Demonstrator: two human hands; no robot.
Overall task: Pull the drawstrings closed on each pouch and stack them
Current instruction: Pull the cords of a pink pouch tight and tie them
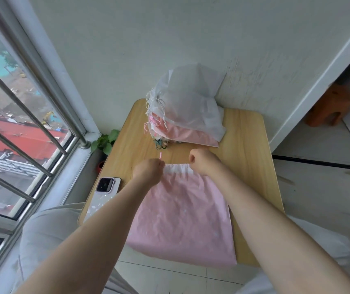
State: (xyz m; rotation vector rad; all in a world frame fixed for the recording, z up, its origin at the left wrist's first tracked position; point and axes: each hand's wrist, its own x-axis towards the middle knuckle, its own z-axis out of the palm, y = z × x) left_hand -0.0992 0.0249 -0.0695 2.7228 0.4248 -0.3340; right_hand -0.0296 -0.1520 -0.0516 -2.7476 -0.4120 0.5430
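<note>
Pink pouch: one, flat on the wooden worktop, its gathered white top hem directly between the fingers of both hands; body of the pouch extends from the fingers back toward the person, the lower edge overhanging the near edge of the worktop.

Left hand: fingers curled into a fist at the left end of the gathered hem, pinching a pink drawstring; a short end of the drawstring stands up just beyond the fingers.

Right hand: fingers curled at the right end of the hem, gripping the gathered fabric there; whether a cord also lies inside the fist cannot be told.

Stack of pouches: beyond the fingers, at the far side of the worktop against the wall; white translucent pouches on top, pink ones beneath; loose white and pink cord ends hang from its left side, apart from both hands.

Small tangle of dark cords: at the foot of the stack, just beyond the left fingers, not touching them.

Phone: face down on the left edge of the worktop, left of and nearer than the left fingers; pale case, camera block uppermost.

Potted plant: green leaves, left of the worktop beside the window.

Brown stool: far right, well apart from the fingers.
</note>
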